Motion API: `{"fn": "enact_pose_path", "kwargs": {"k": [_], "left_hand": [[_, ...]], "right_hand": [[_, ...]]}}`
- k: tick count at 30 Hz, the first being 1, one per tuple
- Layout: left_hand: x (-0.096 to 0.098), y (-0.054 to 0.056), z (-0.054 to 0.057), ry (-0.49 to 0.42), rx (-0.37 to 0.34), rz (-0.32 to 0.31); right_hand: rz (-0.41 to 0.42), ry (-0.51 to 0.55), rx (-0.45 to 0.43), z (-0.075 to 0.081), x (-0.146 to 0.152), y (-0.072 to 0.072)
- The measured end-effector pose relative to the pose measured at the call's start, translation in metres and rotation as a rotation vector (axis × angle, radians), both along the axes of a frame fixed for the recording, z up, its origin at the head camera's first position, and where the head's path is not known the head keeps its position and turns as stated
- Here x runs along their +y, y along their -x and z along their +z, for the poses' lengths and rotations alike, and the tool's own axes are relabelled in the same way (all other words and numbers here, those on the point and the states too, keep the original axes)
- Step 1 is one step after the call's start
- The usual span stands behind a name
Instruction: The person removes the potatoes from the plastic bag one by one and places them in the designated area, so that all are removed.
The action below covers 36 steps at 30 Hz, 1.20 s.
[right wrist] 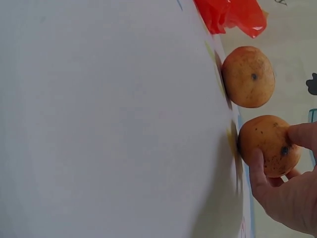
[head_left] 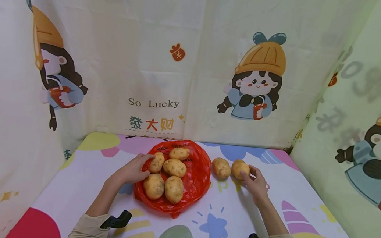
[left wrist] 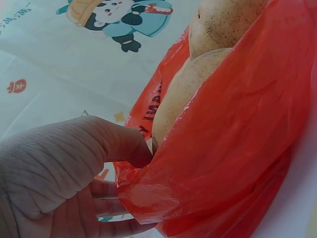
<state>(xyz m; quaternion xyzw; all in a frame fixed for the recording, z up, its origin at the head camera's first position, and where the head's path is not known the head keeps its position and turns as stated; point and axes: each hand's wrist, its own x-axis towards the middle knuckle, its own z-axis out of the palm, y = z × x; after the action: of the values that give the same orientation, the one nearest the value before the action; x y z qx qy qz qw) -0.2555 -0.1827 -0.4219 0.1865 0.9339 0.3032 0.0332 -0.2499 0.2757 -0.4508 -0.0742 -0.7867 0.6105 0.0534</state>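
Observation:
A red plastic bag (head_left: 200,171) lies spread on the table with its mouth wide and several potatoes (head_left: 175,167) inside. At its left side, my left hand (head_left: 136,169) holds the rim, the thumb (left wrist: 130,145) over the edge and the fingers outside the plastic. Right of the bag, two potatoes sit side by side on the table. My right hand (head_left: 256,184) grips the outer potato (right wrist: 270,144) from its right side, fingertips and thumb around it. The inner potato (head_left: 221,168) stands between that one and the bag, untouched by either hand.
A printed cloth (head_left: 199,230) with colourful shapes covers the table. Behind it hangs a light curtain (head_left: 200,79) with cartoon figures, and similar cloth closes in both sides. Black wrist devices (head_left: 117,220) sit at both sleeves.

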Motion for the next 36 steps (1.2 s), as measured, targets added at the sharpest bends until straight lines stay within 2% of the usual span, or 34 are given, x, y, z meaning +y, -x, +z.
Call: {"fn": "enact_pose_path", "kwargs": {"k": [7,15,27,36], "left_hand": [[0.001,0.0,0.0,-0.003,-0.006,-0.002],[0.0,-0.001,0.0,-0.003,-0.006,0.004],[0.0,-0.002,0.002,-0.009,-0.014,0.011],[0.001,-0.003,0.003,-0.009,-0.016,0.01]], "right_hand": [[-0.018,0.026,-0.033,0.0,0.001,-0.001],[-0.093,-0.133,-0.053,0.003,0.003,-0.001],[-0.165,-0.396,0.152,0.005,0.0,-0.006],[-0.209,-0.48,0.234,0.005,-0.008,-0.01]]}}
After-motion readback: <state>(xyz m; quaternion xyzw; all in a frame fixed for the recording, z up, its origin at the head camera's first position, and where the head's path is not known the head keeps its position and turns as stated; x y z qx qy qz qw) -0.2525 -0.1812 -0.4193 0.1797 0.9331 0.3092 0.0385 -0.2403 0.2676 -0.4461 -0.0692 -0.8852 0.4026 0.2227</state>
